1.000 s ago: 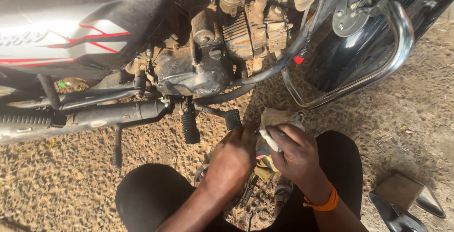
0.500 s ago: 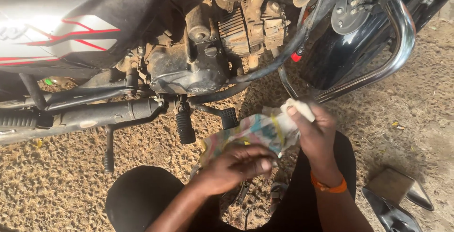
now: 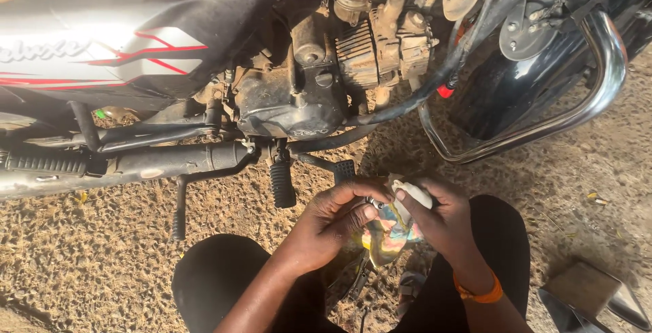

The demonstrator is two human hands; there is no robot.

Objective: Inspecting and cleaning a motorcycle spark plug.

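Crouched on the gravel, the person's left hand (image 3: 336, 217) closed its grip on a small metal part (image 3: 373, 202) while the right hand (image 3: 441, 221) pinched a multicoloured rag (image 3: 388, 232) around it, just below the motorcycle's footpeg (image 3: 282, 183) and engine (image 3: 299, 99).

Dusty motorcycle (image 3: 204, 54) parked on gravelly dirt (image 3: 81, 258)

Engine (image 3: 353, 61) is grimy, with a chrome crash guard (image 3: 598, 95) curving round its right side. A rubber footpeg (image 3: 282, 183) hangs underneath, next to the kick lever (image 3: 179, 204), and the exhaust pipe (image 3: 136, 163) runs off left. A small cardboard box (image 3: 584, 289) lies at bottom right.
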